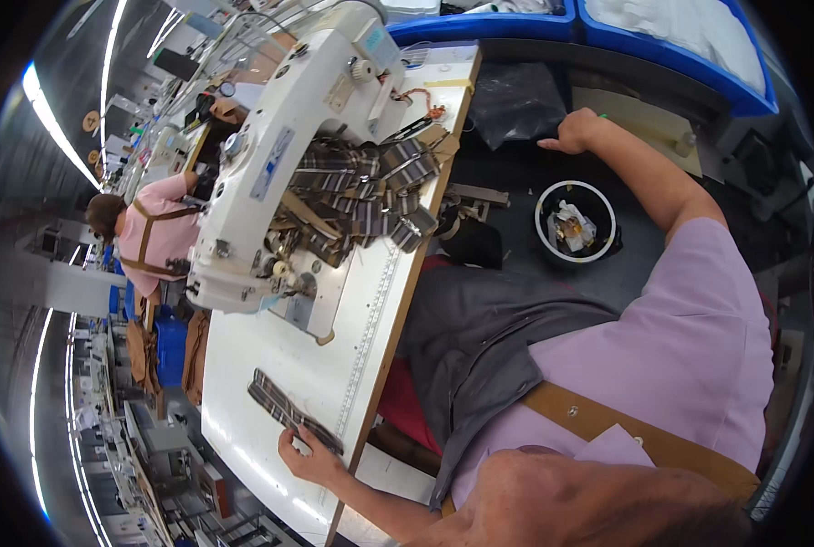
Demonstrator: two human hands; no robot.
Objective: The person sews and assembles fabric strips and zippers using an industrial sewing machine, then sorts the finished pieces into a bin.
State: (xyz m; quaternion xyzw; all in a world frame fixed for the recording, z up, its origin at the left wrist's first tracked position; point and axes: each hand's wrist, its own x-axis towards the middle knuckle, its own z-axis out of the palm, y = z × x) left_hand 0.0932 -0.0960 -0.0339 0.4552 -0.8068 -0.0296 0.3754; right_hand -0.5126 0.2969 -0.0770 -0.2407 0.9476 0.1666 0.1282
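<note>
My left hand [314, 459] is at the near lower part of the white sewing table. Its thumb and fingers close on the end of a folded dark plaid fabric strip [279, 401], which lies on the tabletop. My right hand [573, 133] reaches out past the table's edge, beside a dark plastic bag [516, 100]. One finger points outward, the other fingers are partly hidden, and I see nothing held there. A heap of similar plaid pieces [370, 187] rests on the table under the arm of the white sewing machine [288, 137].
A black bin with a white rim [539, 219] holds crumpled scraps. Blue tubs [744, 91] with white material stand at the top. Another person in a pink shirt [161, 223] sits beyond the machine. A ruler strip [370, 310] runs along the table's wooden edge.
</note>
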